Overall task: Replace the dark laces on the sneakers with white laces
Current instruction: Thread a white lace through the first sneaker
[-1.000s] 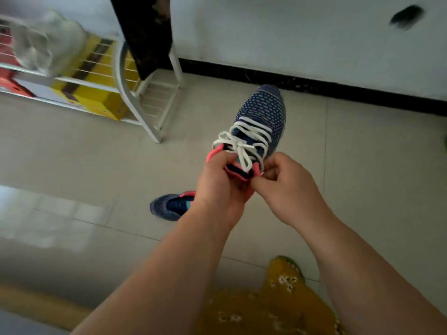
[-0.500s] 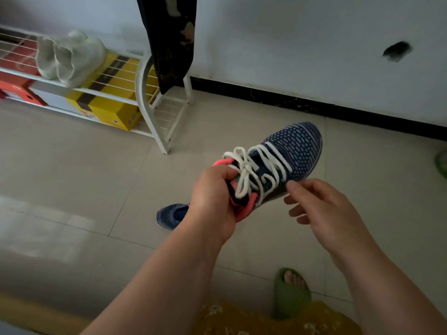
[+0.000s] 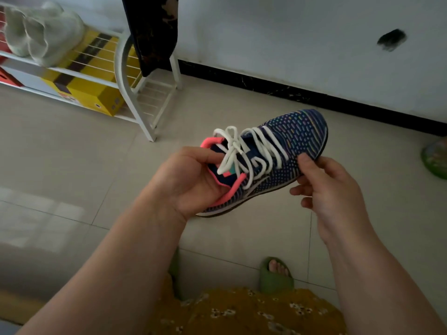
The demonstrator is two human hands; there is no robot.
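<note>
A navy knit sneaker (image 3: 287, 151) with pink collar, held mid-scene, toe pointing far-right, wears white laces (image 3: 244, 151) tied in a bow.

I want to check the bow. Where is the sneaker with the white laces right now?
Centre of the head view, off the floor: the left hand grips the sneaker at its heel, and the right hand holds its forefoot.
</note>
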